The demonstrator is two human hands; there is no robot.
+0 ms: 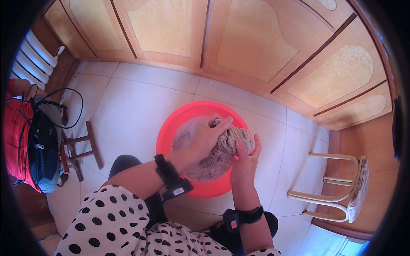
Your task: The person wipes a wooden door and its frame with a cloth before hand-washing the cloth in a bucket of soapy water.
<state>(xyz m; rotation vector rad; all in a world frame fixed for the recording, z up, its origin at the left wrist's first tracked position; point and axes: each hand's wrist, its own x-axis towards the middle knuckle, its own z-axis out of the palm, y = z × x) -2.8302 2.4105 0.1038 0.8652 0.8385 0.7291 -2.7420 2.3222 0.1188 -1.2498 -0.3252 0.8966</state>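
Observation:
A bunched grey-beige cloth (232, 140) is held over a round red basin (168, 123) on the floor. My left hand (209, 134) closes around the cloth's left end, its thumb lying across the top. My right hand (245, 164) grips the right end from below, with thumb and fingers around it. Under the cloth, the basin holds murky, sudsy water (205, 170) with foam and bubbles. Whether the cloth's lower side touches the water is hidden from view.
Wooden cabinet doors (166, 30) line the far side. At the left, a red and black backpack (42, 145) with a looped cable sits on a dark wooden stool (89, 145). A metal-legged padded chair (358, 187) is at the right. Pale tiles (145, 87) cover the floor.

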